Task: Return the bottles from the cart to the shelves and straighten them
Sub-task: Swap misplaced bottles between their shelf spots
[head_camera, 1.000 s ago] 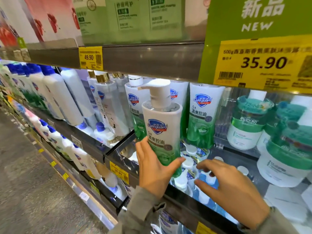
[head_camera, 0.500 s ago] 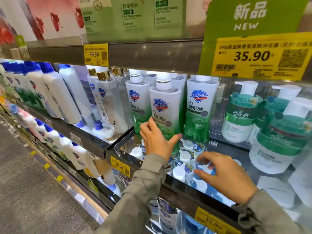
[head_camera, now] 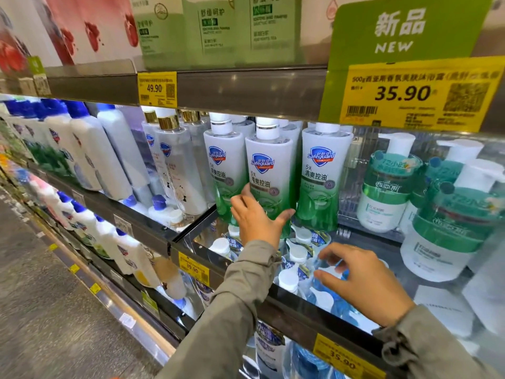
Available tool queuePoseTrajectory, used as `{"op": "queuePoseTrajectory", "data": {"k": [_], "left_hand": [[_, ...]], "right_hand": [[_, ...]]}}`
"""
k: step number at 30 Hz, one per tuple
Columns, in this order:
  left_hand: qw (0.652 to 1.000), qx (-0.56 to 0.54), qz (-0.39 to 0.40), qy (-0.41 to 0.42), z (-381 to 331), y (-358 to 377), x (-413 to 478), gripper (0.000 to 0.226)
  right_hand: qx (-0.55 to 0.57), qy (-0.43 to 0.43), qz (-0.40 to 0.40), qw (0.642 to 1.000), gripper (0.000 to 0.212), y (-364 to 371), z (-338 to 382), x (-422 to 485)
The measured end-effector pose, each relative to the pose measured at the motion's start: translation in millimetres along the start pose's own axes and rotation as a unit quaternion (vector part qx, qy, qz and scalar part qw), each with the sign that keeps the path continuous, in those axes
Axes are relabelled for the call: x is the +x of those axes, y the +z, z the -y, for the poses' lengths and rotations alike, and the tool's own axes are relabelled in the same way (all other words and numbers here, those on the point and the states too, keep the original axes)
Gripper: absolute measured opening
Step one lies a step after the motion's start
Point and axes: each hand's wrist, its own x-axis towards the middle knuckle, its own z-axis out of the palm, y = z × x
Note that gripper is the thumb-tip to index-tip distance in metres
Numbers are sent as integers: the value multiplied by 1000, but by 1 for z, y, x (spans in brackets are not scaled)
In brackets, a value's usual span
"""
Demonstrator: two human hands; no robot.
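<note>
Safeguard bottle [head_camera: 269, 170] upright between matching bottles [head_camera: 322, 173]; your left hand [head_camera: 257, 222] wraps its green base, right hand [head_camera: 366, 283] fingers loosely spread, empty.

bottle [head_camera: 269, 170] | white fading to green, Safeguard label, white pump collar | upright, label facing out | on shelf [head_camera: 287, 305], set back from its front rail, mid-row of three alike

white-to-green bottle [head_camera: 269, 176] with a blue shield logo; yellow price tag [head_camera: 157, 88]; green sign [head_camera: 401, 31]; blue-capped white bottles [head_camera: 82, 143].
</note>
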Motion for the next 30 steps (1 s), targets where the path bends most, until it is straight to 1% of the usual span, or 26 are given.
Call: {"op": "queuePoseTrajectory", "data": {"k": [3,7,13,15,19,21,25,27,30], "left_hand": [[1000,-7,-6,-3,-1,1,1,105],[1000,-4,13,-17,-4,1,7,100],[999,-3,17,-27,-5,0,5,99],[999,8,42,-23,-4,-6,9,99],[991,10,131,2,3,-27,6,104],[987,10,162,6,8,-40,-1,94],[980,56,188,47,13,-66,-16,55],[980,50,188,44,15,-81,-24,46],[981,52,181,49,18,-102,-35,40]], "right_hand": [[9,-4,-7,1000,19,1,-1,2],[11,-6,0,1000,18,4,-4,3],[22,-2,-5,1000,18,5,-8,6],[20,-4,-6,1000,18,6,-9,7],[31,-5,-8,999,17,6,-11,7],[37,-6,-6,999,17,6,-10,7],[42,-5,-14,999,16,5,-10,9],[60,-8,-25,998,16,4,-8,9],[95,-23,-37,995,17,1,-1,7]]}}
